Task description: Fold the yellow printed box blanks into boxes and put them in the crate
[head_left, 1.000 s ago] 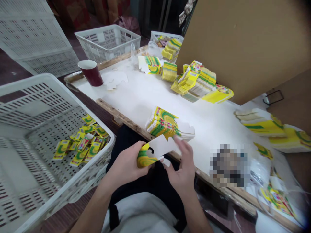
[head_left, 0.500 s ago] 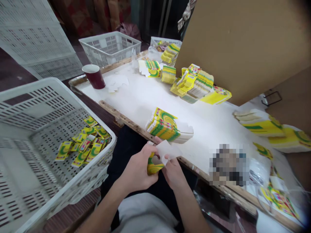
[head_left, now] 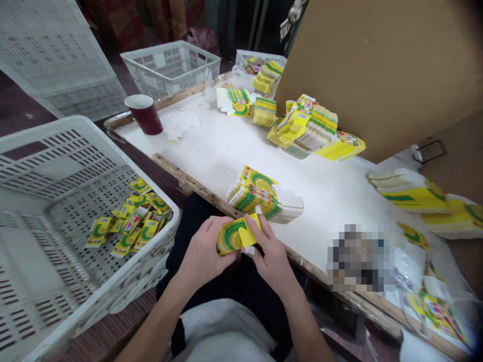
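Observation:
Between my two hands is a small yellow and green carton (head_left: 231,238), held above my lap by the table's front edge. My left hand (head_left: 206,251) wraps its fingers round the carton's left end. The thumb and fingers of my right hand (head_left: 268,251) pinch a yellow flap at its right end. Just beyond them, a row of flattened yellow cartons (head_left: 260,193) leans together on the white table (head_left: 204,156). What is inside the carton is hidden.
At my left stands a white plastic crate (head_left: 90,281) with several yellow cartons (head_left: 139,221) in it. A dark red cup (head_left: 145,115) is on the table's left. More carton stacks (head_left: 309,125) lie at the back, before a large cardboard sheet (head_left: 377,70).
The carton's white open end has been folded over, so its yellow flap now shows. My right hand has shifted slightly, and the carton has turned its printed side up.

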